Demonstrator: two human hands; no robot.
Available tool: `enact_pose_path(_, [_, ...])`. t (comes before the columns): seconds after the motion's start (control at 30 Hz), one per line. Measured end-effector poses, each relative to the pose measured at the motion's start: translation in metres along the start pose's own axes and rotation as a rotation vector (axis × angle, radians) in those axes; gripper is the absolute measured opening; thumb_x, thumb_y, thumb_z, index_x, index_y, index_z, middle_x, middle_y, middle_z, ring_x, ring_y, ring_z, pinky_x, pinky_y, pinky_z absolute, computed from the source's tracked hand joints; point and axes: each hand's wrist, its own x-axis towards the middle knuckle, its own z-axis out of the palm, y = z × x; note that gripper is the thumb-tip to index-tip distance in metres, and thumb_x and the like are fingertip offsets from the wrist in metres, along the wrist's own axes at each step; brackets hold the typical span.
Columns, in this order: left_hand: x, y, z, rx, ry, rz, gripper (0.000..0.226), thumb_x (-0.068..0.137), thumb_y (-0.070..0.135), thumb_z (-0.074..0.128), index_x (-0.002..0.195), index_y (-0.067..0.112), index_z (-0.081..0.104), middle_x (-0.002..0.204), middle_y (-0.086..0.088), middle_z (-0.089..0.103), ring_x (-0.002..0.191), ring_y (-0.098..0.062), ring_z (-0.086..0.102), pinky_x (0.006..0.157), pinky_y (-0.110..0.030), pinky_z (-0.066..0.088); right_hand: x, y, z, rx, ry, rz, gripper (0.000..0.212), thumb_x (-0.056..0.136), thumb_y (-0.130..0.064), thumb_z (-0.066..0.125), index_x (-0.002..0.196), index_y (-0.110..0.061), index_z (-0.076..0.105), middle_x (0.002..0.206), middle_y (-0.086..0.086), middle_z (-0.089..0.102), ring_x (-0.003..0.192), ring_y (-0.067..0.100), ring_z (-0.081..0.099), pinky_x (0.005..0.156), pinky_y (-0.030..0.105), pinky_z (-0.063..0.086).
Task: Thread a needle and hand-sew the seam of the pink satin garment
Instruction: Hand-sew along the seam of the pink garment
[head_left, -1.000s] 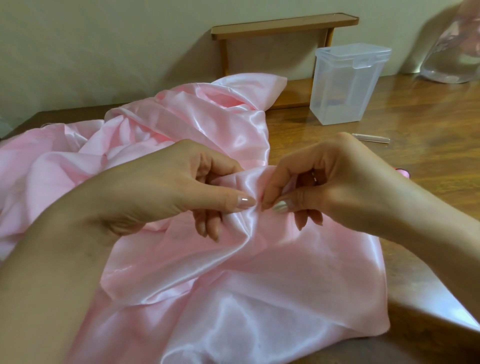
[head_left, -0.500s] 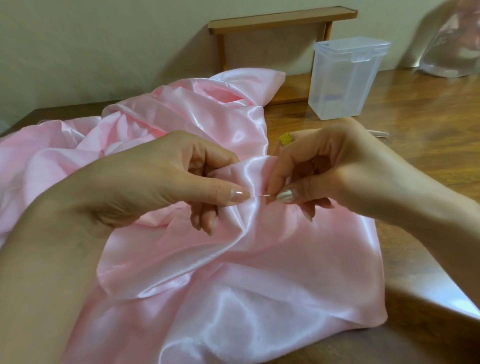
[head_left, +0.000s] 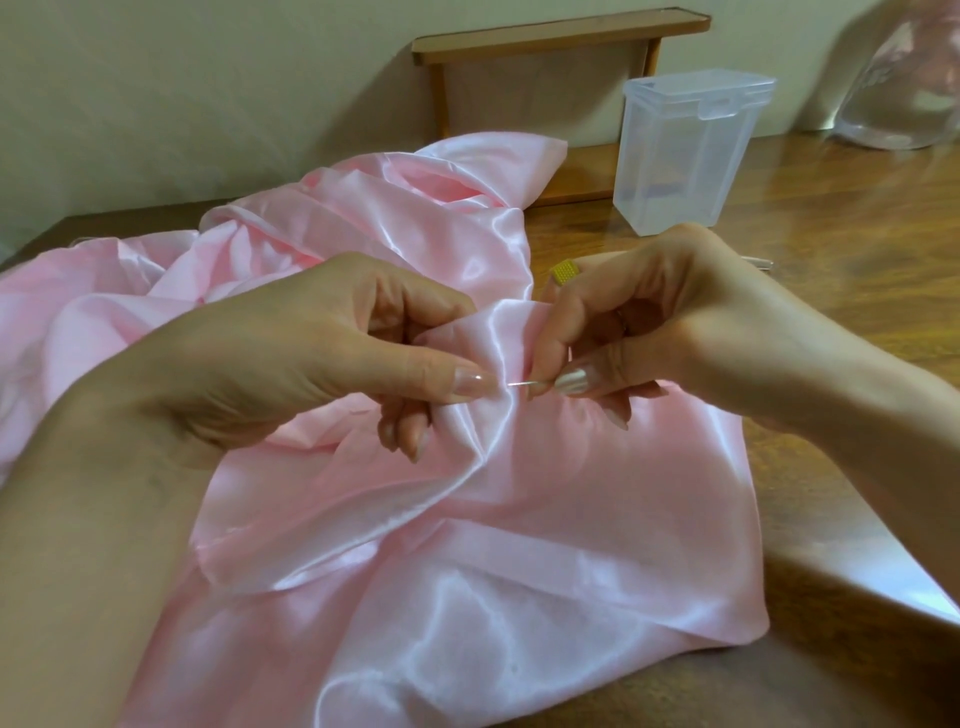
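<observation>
The pink satin garment lies bunched across the wooden table. My left hand pinches a raised fold of the satin between thumb and fingers. My right hand pinches a thin silver needle between thumb and forefinger. The needle lies level, and its tip enters the fold right beside my left thumbnail. A yellow thimble sits on a raised finger of my right hand. I cannot make out the thread.
A clear lidded plastic box stands behind my right hand. A small wooden shelf stands against the wall. A clear plastic object is at the far right. The table edge runs along the lower right.
The right hand has drawn slightly away from the left thumb, so more of the needle shows between the two thumbs. The thimble finger has come into view above the fold.
</observation>
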Motion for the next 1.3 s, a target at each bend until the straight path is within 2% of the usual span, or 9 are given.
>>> enact_pose_path(0.13, [0.0005,-0.0017,-0.0007,-0.001,0.010,0.003,0.026,0.063,0.022,0.072,0.083,0.005,0.074,0.057,-0.009,0.064,0.041,-0.010,0.056,0.043,-0.016,0.046,0.0004,0.0015,0.0007,0.029,-0.007,0.004,0.021,0.062,0.001,0.067,0.074,-0.014,0.074,0.064,0.031,0.056,0.047,0.025,0.050,0.047,0.029,0.034])
enact_pose_path(0.27, [0.0006,-0.0017,-0.0008,0.004,0.011,0.007,0.024,0.063,0.021,0.072,0.081,0.006,0.074,0.056,-0.007,0.063,0.040,-0.009,0.055,0.042,-0.015,0.044,-0.0003,0.0031,0.0002,0.062,-0.001,0.008,0.021,0.064,0.005,0.068,0.074,-0.013,0.074,0.062,0.006,0.064,0.047,0.020,0.051,0.047,0.028,0.037])
enact_pose_path(0.37, [0.0008,-0.0014,-0.0009,0.002,0.009,0.014,0.021,0.064,0.021,0.071,0.080,0.007,0.074,0.055,-0.005,0.062,0.040,-0.009,0.055,0.043,-0.015,0.044,-0.0006,0.0035,0.0002,0.087,0.006,-0.009,0.021,0.065,0.008,0.068,0.072,-0.011,0.073,0.067,-0.005,0.067,0.048,0.023,0.050,0.046,0.026,0.039])
enact_pose_path(0.5, [0.0016,-0.0016,-0.0006,0.004,0.006,0.005,0.027,0.064,0.021,0.071,0.084,0.002,0.073,0.056,-0.005,0.063,0.040,-0.009,0.055,0.043,-0.014,0.044,-0.0010,0.0031,-0.0001,0.096,0.000,-0.020,0.015,0.063,0.000,0.069,0.073,-0.011,0.073,0.072,0.002,0.068,0.047,0.023,0.050,0.046,0.020,0.042])
enact_pose_path(0.67, [0.0011,-0.0011,-0.0002,0.011,-0.006,0.006,0.018,0.064,0.021,0.071,0.078,0.011,0.076,0.056,-0.005,0.063,0.040,-0.009,0.055,0.043,-0.014,0.044,-0.0011,0.0024,-0.0010,0.077,-0.011,-0.044,0.013,0.064,0.000,0.069,0.072,-0.010,0.074,0.076,0.010,0.067,0.054,0.042,0.048,0.048,0.020,0.043])
enact_pose_path(0.9, [0.0013,-0.0006,-0.0001,0.011,-0.001,0.014,0.016,0.064,0.022,0.071,0.077,0.013,0.076,0.055,-0.005,0.063,0.040,-0.009,0.055,0.043,-0.014,0.044,-0.0007,0.0017,-0.0006,0.071,0.004,-0.033,0.024,0.063,0.010,0.065,0.071,-0.011,0.075,0.077,0.016,0.066,0.053,0.041,0.047,0.047,0.020,0.044])
enact_pose_path(1.0, [0.0014,-0.0004,0.0003,0.003,0.000,0.017,0.015,0.065,0.021,0.071,0.075,0.012,0.075,0.054,-0.006,0.063,0.040,-0.008,0.055,0.042,-0.014,0.044,-0.0006,0.0006,0.0007,0.076,0.014,-0.013,0.033,0.068,0.023,0.065,0.070,-0.010,0.074,0.073,0.009,0.067,0.053,0.043,0.046,0.046,0.020,0.044])
enact_pose_path(1.2, [0.0020,-0.0009,0.0018,-0.030,0.021,0.016,0.021,0.063,0.020,0.071,0.077,0.005,0.072,0.053,-0.007,0.063,0.039,-0.009,0.055,0.041,-0.014,0.043,-0.0003,-0.0017,0.0047,0.098,0.059,0.041,0.039,0.069,0.027,0.062,0.063,-0.010,0.073,0.063,0.012,0.065,0.046,0.020,0.047,0.044,0.017,0.040])
enact_pose_path(1.3, [0.0020,-0.0001,0.0036,-0.040,0.013,0.008,0.016,0.062,0.021,0.071,0.075,0.011,0.074,0.053,-0.008,0.063,0.038,-0.008,0.056,0.041,-0.014,0.044,-0.0001,-0.0027,0.0069,0.127,0.070,0.054,0.038,0.069,0.026,0.063,0.061,-0.010,0.071,0.058,0.006,0.063,0.043,0.013,0.048,0.043,0.016,0.040])
